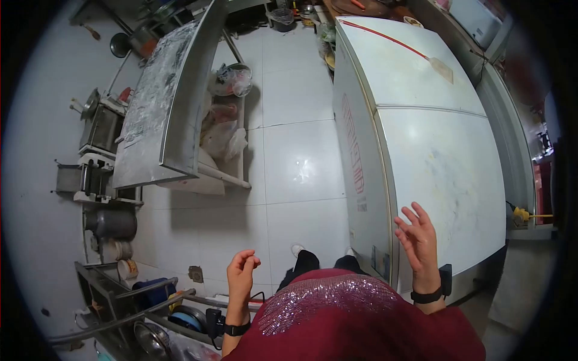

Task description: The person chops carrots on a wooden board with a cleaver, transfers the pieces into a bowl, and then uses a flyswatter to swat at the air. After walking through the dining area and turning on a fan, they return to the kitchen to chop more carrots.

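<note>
My right hand [418, 237] is raised over the near left edge of the white chest freezer [445, 156], its fingers spread and holding nothing. My left hand [242, 274] is in the air above the tiled floor [235, 231], left of my body. Its fingers are curled in towards the thumb, and no object shows in them. Each wrist wears a black band with a small device. A fly swatter [415, 49] with a red handle lies on the far part of the freezer top.
A metal-topped table [153, 102] dusted with white stands at the left, with plastic bags [223, 135] on its lower shelf. Machines [96, 177] line the left wall. A metal rack [102, 295] with bowls [150, 338] is at the lower left. A bin [282, 19] stands far ahead.
</note>
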Demonstrator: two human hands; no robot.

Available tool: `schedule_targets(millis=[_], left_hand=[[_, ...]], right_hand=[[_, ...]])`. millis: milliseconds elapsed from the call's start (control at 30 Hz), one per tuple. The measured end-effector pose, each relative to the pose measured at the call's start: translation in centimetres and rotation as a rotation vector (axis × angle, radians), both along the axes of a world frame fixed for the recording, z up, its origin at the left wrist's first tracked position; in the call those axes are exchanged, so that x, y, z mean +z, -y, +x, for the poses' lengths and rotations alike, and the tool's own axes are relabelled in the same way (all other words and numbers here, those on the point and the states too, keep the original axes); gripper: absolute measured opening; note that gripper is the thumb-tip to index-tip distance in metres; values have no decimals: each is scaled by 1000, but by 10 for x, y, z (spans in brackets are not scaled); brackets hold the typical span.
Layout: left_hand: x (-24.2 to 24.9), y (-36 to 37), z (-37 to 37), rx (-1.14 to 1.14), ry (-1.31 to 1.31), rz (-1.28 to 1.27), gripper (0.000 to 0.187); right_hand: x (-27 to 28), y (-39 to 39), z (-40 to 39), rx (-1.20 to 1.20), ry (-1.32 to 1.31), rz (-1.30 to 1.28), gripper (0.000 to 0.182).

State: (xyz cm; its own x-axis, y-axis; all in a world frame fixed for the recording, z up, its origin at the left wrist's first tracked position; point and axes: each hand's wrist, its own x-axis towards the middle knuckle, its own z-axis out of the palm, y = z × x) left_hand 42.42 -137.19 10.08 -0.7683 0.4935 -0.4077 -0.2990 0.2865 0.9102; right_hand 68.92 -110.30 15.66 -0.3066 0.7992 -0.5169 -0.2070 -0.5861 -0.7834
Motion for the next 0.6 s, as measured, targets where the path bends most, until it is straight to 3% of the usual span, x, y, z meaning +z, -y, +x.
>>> schedule_targets(millis=[200,433,533,600], left_hand=[[-2,-12,-57,20,5,31,15],[-20,-118,-123,-199,52,78,16],[-24,-178,-167,-194,66,52,15],[-23,-226,-197,-225,27,70,15]], right_hand=[[12,8,-79,117,-27,-66,56],[26,-45,-160,73,-59,-83,56],[22,-89,-200,64,-128,-81,55],[21,-133,-230,165,-209,-53,53]])
